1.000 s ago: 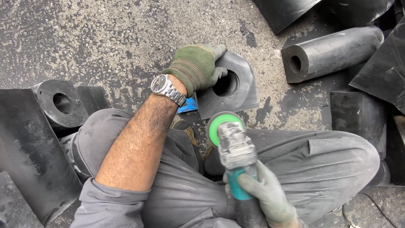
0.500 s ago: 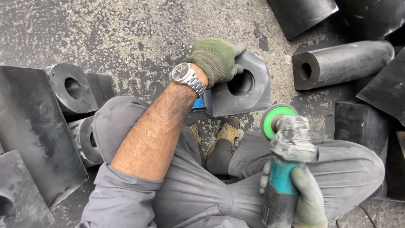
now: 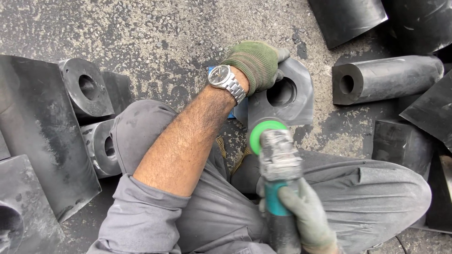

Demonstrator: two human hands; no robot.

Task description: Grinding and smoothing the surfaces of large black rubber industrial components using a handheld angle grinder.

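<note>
Evidently the left hand [image 3: 256, 63] is gripping the black holed block [image 3: 287, 96], steadying it, while the right hand [image 3: 306, 218] is clutching the angle grinder [image 3: 278, 169] just beside it. Next, I judge, the green disc [image 3: 263, 134] is needing a careful lowering onto the block's near edge.

Black rubber block [image 3: 287, 96]: flat slab, one rounded corner, round bore through the middle. It is propped on the asphalt, bore facing up toward the camera, and is gripped at its upper left edge by the gloved left hand [image 3: 254, 63].

Angle grinder [image 3: 278, 178]: grey metal head, teal body, green disc guard at the front. It is held by the gloved right hand [image 3: 306, 218] around the body, with the disc just below the block's lower edge; contact cannot be confirmed.
</note>
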